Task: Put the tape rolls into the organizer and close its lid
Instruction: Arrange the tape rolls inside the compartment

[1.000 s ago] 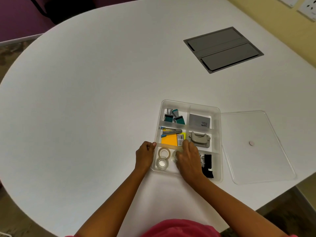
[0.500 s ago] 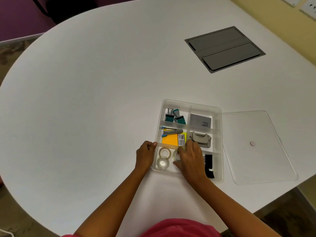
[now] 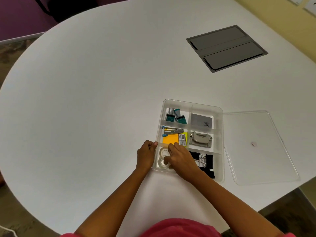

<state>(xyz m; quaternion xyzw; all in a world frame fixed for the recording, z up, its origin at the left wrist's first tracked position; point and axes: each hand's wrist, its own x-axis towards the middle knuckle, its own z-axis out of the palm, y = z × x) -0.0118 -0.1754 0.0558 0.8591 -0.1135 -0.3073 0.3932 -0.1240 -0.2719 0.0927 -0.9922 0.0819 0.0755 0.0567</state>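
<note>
A clear plastic organizer with several compartments lies on the white table near me. Clear tape rolls lie in its near-left compartment, partly hidden under my right hand, whose fingers reach down among them. I cannot tell whether the fingers grip a roll. My left hand is curled around the organizer's left rim, holding it. The clear lid lies flat on the table just right of the organizer, off the box.
Other compartments hold teal binder clips, a grey card, a stapler, orange sticky notes, a hole punch and black clips. A grey cable hatch sits far right.
My right hand has shifted left, from the middle of the near row to over the tape rolls. The left hand has stayed on the rim.
</note>
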